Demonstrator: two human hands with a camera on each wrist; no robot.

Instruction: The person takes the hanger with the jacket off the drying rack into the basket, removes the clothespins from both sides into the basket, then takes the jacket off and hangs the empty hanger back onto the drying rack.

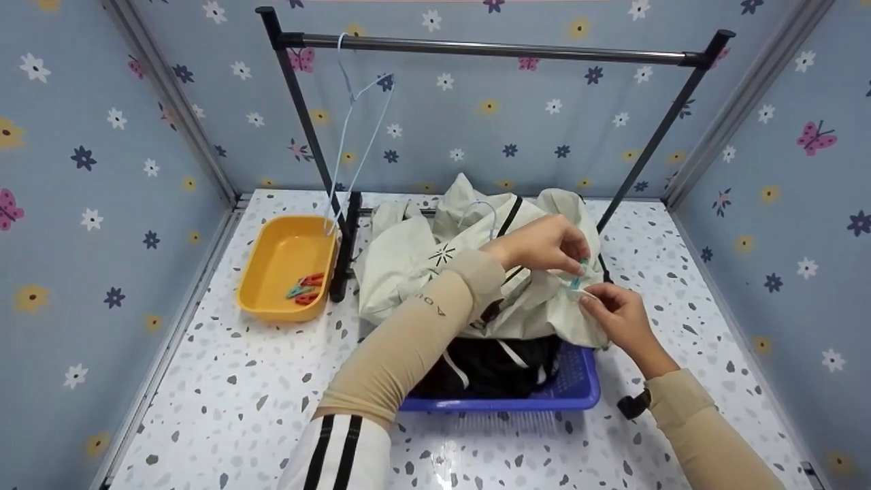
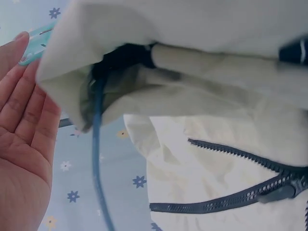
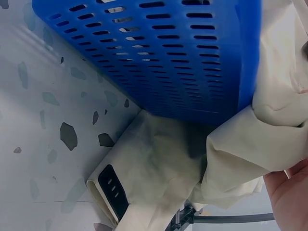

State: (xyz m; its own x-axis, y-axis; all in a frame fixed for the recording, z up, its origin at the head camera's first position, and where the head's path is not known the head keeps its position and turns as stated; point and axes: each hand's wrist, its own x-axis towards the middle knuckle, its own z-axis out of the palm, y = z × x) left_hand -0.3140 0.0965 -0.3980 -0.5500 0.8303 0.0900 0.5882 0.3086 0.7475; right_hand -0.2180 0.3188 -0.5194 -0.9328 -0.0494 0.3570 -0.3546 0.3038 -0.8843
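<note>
A pale, off-white jacket (image 1: 408, 255) with black zippers lies heaped over the blue basket (image 1: 503, 405), with a light blue hanger (image 2: 97, 144) inside it; the hook sticks up from the cloth in the head view. My left hand (image 1: 544, 245) reaches across the jacket and pinches a teal clothespin (image 2: 36, 45) at the cloth's edge on the right side. Just below it, my right hand (image 1: 618, 320) pinches the edge of the jacket between thumb and fingers. In the right wrist view, part of this hand (image 3: 291, 197) shows against the jacket cloth.
A black garment (image 1: 486, 367) with white stripes lies in the basket. To the left, a yellow tub (image 1: 272, 262) holds several red and teal clothespins (image 1: 307, 289). Behind stands a black clothes rack (image 1: 490, 46) with another light blue hanger (image 1: 347, 129) hooked at its left end.
</note>
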